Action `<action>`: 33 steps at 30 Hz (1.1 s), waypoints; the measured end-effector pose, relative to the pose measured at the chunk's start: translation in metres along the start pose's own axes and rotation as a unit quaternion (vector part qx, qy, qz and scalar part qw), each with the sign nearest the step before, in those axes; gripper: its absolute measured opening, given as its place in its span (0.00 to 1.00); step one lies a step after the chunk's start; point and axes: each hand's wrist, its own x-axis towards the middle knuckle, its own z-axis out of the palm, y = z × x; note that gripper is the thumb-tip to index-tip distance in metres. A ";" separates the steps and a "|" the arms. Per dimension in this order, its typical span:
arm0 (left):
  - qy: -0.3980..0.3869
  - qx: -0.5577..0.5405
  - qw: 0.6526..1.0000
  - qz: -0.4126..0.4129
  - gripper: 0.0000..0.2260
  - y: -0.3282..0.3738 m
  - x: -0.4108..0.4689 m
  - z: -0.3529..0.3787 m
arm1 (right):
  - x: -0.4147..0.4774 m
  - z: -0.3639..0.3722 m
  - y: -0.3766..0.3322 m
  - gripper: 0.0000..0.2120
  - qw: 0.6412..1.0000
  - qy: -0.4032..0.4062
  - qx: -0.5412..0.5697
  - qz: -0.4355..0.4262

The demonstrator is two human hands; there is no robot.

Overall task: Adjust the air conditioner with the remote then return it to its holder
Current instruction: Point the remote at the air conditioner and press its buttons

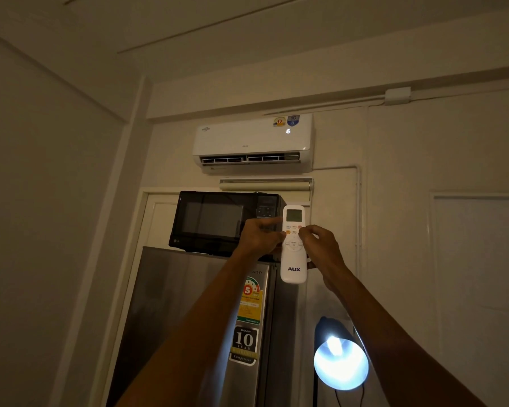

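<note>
A white wall-mounted air conditioner [253, 142] hangs high on the far wall, its flap open and a lit number on its front. I hold a white AUX remote [294, 259] upright and raised toward it. My left hand [259, 237] grips the remote's left side, with a finger stretched to its upper edge. My right hand [321, 245] holds the right side, thumb on the buttons near the middle. The remote's small screen faces me. No holder for the remote is visible.
A black microwave [218, 221] sits on top of a silver fridge [206, 318] straight ahead, below the air conditioner. A lit lamp [340, 365] glares at the lower right. A rolled blind [265, 185] hangs under the unit. A side wall stands at the left.
</note>
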 end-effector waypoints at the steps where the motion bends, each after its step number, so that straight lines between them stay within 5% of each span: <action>1: -0.001 -0.001 1.000 -0.001 0.20 0.000 0.000 0.000 | 0.000 0.000 0.000 0.17 1.000 -0.002 0.002 0.001; 33: -0.009 0.003 1.000 0.006 0.20 -0.001 -0.006 0.001 | -0.005 -0.003 0.005 0.16 1.000 -0.027 0.003 0.007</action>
